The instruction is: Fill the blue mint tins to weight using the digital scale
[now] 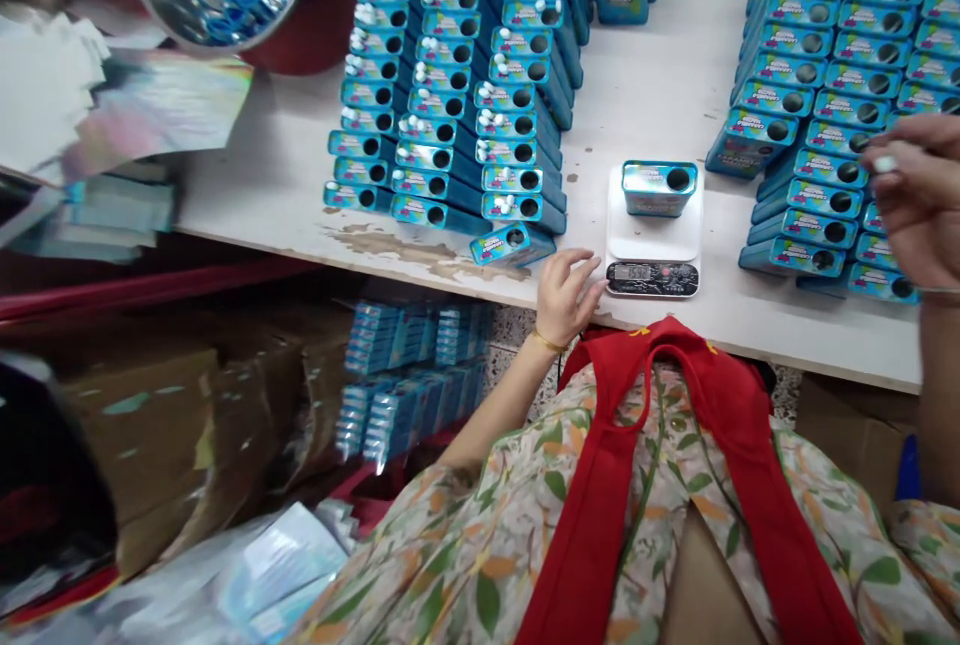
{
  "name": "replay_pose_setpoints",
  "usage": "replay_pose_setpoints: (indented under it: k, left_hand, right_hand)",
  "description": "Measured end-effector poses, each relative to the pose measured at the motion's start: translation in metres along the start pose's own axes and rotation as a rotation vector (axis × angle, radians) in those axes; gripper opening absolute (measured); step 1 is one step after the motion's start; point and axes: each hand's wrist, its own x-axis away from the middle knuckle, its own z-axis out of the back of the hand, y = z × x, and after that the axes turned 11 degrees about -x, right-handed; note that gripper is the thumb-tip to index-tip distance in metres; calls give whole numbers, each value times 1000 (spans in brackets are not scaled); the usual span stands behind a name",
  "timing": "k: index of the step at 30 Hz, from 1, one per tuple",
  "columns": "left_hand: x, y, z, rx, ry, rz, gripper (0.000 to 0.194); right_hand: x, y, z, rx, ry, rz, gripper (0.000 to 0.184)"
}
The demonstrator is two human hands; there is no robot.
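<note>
A blue tin (660,187) with a round hole in its top stands on a white digital scale (619,230) with a lit black display panel. Beside the scale, at the table's front edge, my left hand (568,297) rests with its fingers spread and holds nothing. My right hand (924,187) is raised over the right-hand rows of tins (817,170), its fingertips pinched around a small white candy (885,164). Left of the scale, many tins (450,105) stand in rows, several with white candies (495,120) on their tops. One tin (512,243) sits askew at the front.
A metal pot (300,25) full of blue and silver pieces stands at the back left. Paper sheets (172,100) lie on the left of the white table (637,85). Below are cardboard boxes (165,405) and wrapped blue packs (412,415).
</note>
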Motion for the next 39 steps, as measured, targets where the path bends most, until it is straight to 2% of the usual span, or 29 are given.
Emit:
replay_pose_setpoints:
  k: [2, 5, 7, 9, 14, 19, 23, 26, 29, 31, 33, 35, 39]
  left_hand:
    - [20, -7, -16, -9, 17, 81, 34]
    - [33, -14, -35, -42, 16, 156, 33]
    - [34, -14, -41, -66, -6, 172, 32]
    - [34, -13, -43, -74, -28, 179, 32]
    - [33, -12, -41, -63, -29, 183, 31]
    - [33, -11, -42, -61, -8, 172, 28]
    - [32, -10, -41, -76, 25, 155, 26]
    - [32, -10, -41, -81, 10, 164, 26]
    - [32, -10, -41, -81, -13, 187, 27]
    - [32, -9, -40, -80, -8, 192, 27]
    - [32, -9, -40, -85, -7, 192, 27]
    - [31, -8, -39, -96, -10, 192, 27]
    - [31, -8, -38, -116, -19, 190, 27]
  right_hand:
    - [-2, 11, -33, -204, -64, -73, 15]
    - [-6, 23, -79, -267, -123, -146, 17]
    - [-7, 27, -97, -266, -127, -170, 22]
    - [-8, 30, -103, -262, -145, -174, 22]
    - [-10, 42, -102, -129, -212, -80, 15]
    - [-16, 56, -109, 11, -236, 21, 8]
    - [-15, 53, -109, 37, -226, 61, 1]
    - [-7, 41, -103, -43, -218, -46, 9]
    - [9, 33, -91, -153, -223, -266, 18]
    - [26, 37, -81, -206, -234, -405, 24]
    - [45, 48, -71, -235, -237, -515, 31]
    - [64, 67, -61, -232, -185, -582, 40]
    - [91, 106, -47, -152, 18, -575, 60]
